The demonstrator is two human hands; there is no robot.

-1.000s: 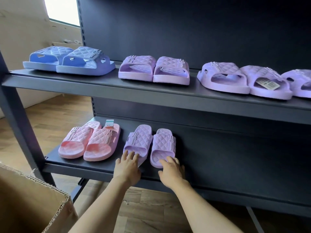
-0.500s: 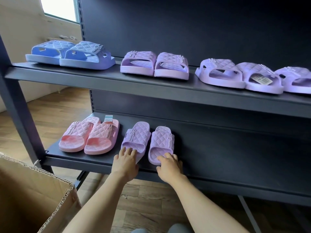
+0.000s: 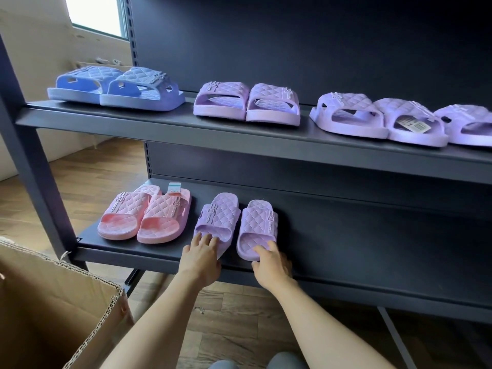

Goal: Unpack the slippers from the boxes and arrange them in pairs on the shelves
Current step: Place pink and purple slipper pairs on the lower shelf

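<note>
Two purple quilted slippers lie toes-inward on the lower shelf (image 3: 346, 249). My left hand (image 3: 201, 258) lies over the heel of the left purple slipper (image 3: 218, 219), fingers spread on top. My right hand (image 3: 271, 262) holds the heel of the right purple slipper (image 3: 258, 225), thumb at its front edge. A small gap separates the two slippers. To their left sits a pink pair (image 3: 143, 217) with a paper tag behind it.
The upper shelf (image 3: 239, 129) carries a blue pair (image 3: 114, 86), a lilac pair (image 3: 247, 105) and three more purple slippers (image 3: 372, 115) at the right. An open cardboard box (image 3: 53, 302) stands at the lower left on the wooden floor. A dark upright post stands at the left.
The two purple slippers have slid slightly apart under my hands, and the gap between them is wider. My view has shifted a little closer and lower.
</note>
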